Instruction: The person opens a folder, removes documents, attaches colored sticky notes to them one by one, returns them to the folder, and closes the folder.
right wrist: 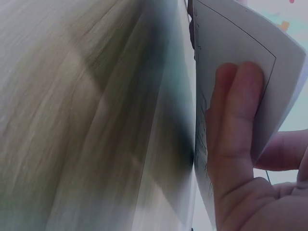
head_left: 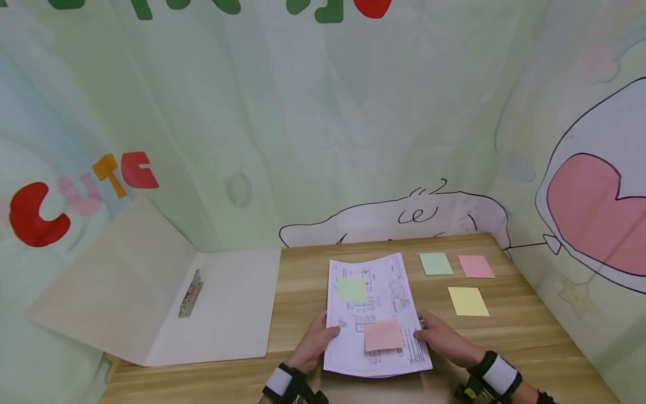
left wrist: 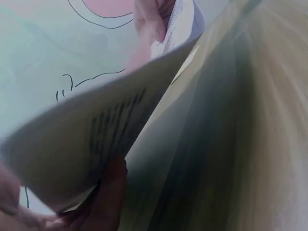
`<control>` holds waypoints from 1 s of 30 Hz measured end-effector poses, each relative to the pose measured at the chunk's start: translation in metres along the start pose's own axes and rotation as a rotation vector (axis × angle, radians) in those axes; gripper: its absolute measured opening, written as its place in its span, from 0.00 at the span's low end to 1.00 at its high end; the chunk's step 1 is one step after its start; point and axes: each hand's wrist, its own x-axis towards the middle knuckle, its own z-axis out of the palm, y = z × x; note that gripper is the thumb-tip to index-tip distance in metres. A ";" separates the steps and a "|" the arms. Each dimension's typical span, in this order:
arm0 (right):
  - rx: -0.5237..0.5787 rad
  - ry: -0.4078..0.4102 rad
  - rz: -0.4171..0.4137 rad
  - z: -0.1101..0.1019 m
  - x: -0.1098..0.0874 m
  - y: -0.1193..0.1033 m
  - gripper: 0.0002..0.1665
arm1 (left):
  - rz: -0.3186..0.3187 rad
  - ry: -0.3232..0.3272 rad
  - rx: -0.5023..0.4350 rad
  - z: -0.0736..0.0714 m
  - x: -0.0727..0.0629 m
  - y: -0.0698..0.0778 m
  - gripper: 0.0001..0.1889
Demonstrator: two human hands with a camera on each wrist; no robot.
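Note:
A stack of printed drawing sheets [head_left: 353, 348] is held between both hands, its near edge lifted toward the person. My left hand [head_left: 315, 340] grips the left edge, thumb on top; in the left wrist view fingers [left wrist: 108, 197] reach beneath the paper. The right hand [head_left: 449, 339] pinches the right edge, thumb above, and the right wrist view shows its fingers [right wrist: 240, 106] against the underside. On the top sheet lie a green sticky note [head_left: 352, 290] and, lower down, a pink sticky note [head_left: 383, 335] whose lower edge stands slightly off the page.
Left on the wooden table [head_left: 303, 280], a white folder [head_left: 237, 303] lies spread, its cover raised against the wall, with a metal clip [head_left: 190, 294] near the fold. Right of the sheets are green [head_left: 436, 264], pink [head_left: 476, 266] and yellow [head_left: 468, 301] sticky notes.

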 end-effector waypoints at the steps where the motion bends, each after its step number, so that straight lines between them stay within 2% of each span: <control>1: -0.006 0.004 -0.001 0.000 0.000 0.001 0.19 | -0.003 0.000 -0.003 -0.001 0.000 -0.001 0.24; 7: -0.021 0.006 -0.032 -0.001 0.000 0.002 0.19 | -0.037 -0.008 -0.034 -0.015 0.002 -0.005 0.26; 14: -0.029 0.030 -0.049 -0.001 0.003 0.002 0.20 | -0.001 -0.005 0.018 -0.034 -0.004 0.000 0.29; 20: -0.038 0.048 -0.062 0.000 0.004 0.004 0.18 | -0.005 0.044 0.069 -0.056 -0.012 0.011 0.29; 24: -0.058 0.066 -0.045 -0.001 0.005 0.006 0.18 | 0.026 0.071 0.075 -0.076 -0.021 0.015 0.28; 27: -0.071 0.073 -0.037 -0.001 0.006 0.007 0.18 | 0.034 0.132 0.091 -0.092 -0.032 0.017 0.27; 30: -0.080 0.080 -0.045 -0.002 0.005 0.007 0.17 | 0.012 0.205 0.125 -0.107 -0.042 0.019 0.26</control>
